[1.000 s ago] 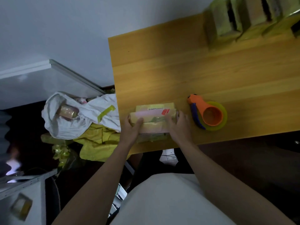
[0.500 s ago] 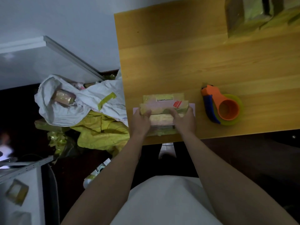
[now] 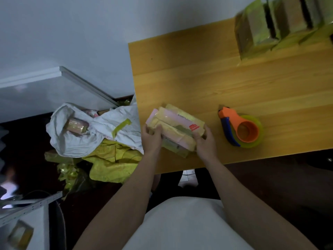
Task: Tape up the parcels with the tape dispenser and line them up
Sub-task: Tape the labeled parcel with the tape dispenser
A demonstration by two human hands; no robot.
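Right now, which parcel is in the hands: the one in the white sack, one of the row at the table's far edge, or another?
Another: the pink-and-yellow parcel at the near table edge, gripped at its ends by left hand and right hand.

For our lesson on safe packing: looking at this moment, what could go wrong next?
1. The pink and yellow parcel bundle, gripped by the left hand and right hand, looks unevenly stacked, so pieces may slip apart.
2. It sits near the wooden table front edge and could drop off.
3. The orange and blue tape dispenser lies unheld; reaching for it frees one end.
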